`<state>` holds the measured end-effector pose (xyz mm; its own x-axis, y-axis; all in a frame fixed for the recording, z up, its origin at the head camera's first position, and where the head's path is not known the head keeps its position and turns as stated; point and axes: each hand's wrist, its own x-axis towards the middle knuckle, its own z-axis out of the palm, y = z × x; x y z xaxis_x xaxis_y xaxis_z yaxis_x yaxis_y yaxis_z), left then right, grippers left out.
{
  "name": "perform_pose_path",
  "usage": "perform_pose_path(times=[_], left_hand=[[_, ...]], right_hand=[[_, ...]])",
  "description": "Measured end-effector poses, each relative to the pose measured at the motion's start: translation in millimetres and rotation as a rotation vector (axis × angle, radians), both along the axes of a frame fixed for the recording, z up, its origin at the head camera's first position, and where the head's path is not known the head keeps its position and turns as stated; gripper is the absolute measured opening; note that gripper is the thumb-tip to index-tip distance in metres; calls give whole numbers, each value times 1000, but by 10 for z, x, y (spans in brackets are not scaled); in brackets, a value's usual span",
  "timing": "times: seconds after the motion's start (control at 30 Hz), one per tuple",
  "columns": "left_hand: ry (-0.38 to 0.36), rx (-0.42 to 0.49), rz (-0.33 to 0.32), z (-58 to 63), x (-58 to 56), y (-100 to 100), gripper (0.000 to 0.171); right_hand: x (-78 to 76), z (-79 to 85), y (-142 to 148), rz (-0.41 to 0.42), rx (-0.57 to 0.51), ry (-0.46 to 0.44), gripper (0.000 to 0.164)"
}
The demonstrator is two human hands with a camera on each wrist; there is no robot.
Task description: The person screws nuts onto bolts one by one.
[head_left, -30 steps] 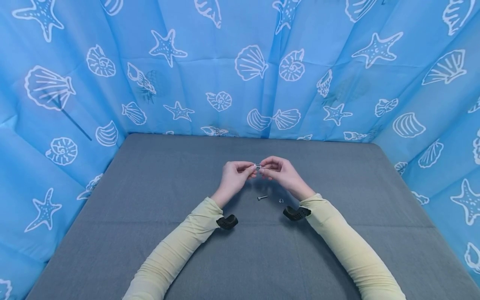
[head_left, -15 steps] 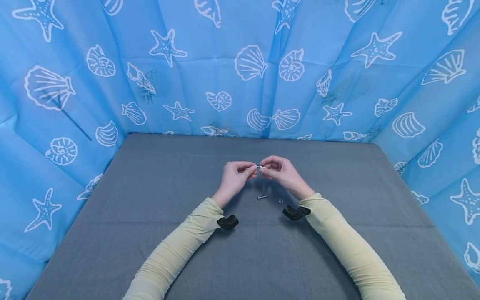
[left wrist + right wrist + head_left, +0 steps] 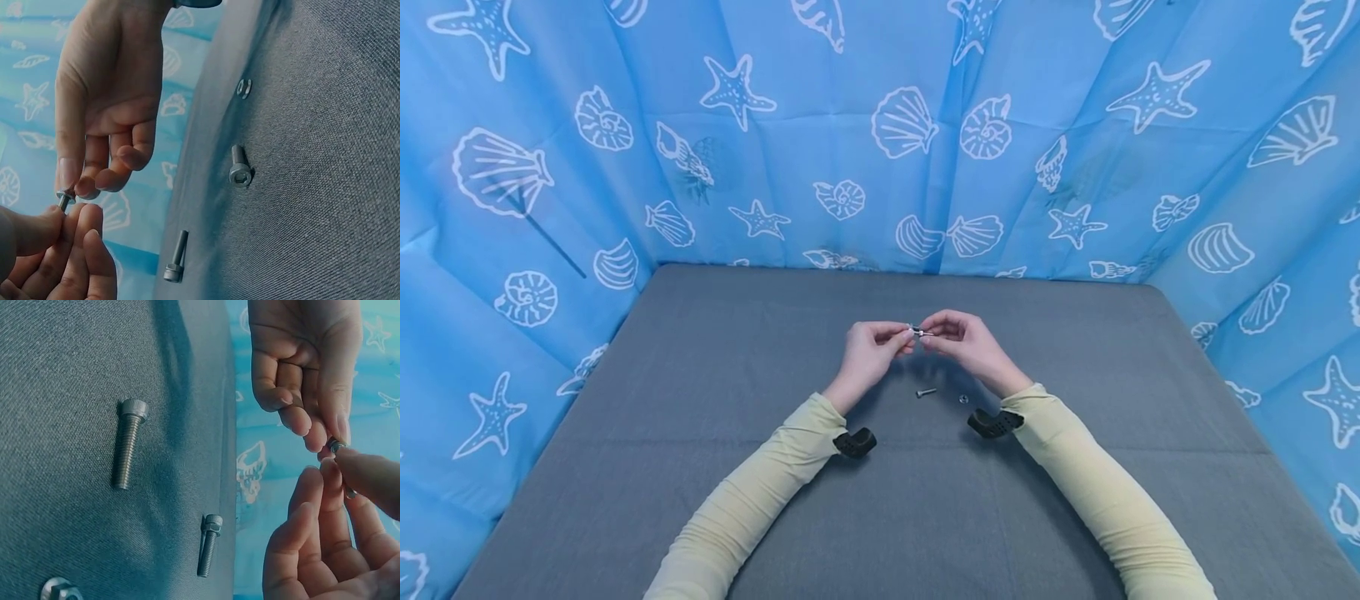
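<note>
Over the far middle of the table, both hands meet at one small metal bolt (image 3: pixel 928 334). My left hand (image 3: pixel 868 350) pinches the bolt at its left end, between thumb and fingertips. My right hand (image 3: pixel 970 346) pinches a small nut (image 3: pixel 65 195) on the bolt's shank, with the shank's end pointing right. Fingertips hide much of both parts. Below the hands a socket-head bolt (image 3: pixel 926 392) lies on the cloth, and to its right is a loose nut (image 3: pixel 963 399). Another bolt (image 3: pixel 210 545), with a nut up by its head, lies farther back in the right wrist view.
Grey cloth covers the table (image 3: pixel 700 467). A blue curtain (image 3: pixel 820 150) with white shells and starfish hangs along its back and sides. Black wrist cameras (image 3: pixel 855 444) sit below both wrists, low over the cloth.
The right fingers have shifted slightly at the nut, and more of the shank now shows beside them. The left hand keeps its hold, and the parts on the cloth stay put.
</note>
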<state>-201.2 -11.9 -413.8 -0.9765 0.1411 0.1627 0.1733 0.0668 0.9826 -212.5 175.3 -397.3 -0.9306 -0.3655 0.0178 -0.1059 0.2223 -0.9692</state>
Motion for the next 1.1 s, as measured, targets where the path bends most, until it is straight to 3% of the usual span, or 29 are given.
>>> perform_pose_path(times=[0.27, 0.5, 0.83, 1.1], left_hand=[[11, -31, 3, 11, 8, 1, 18], [-2, -8, 5, -9, -4, 6, 17], [2, 0, 6, -20, 9, 5, 17], [-15, 22, -15, -12, 15, -7, 17]], right_hand=[[14, 27, -11, -10, 79, -21, 29], [17, 17, -16, -7, 26, -19, 23], [37, 16, -23, -13, 45, -53, 29], [34, 4, -27, -7, 19, -17, 23]])
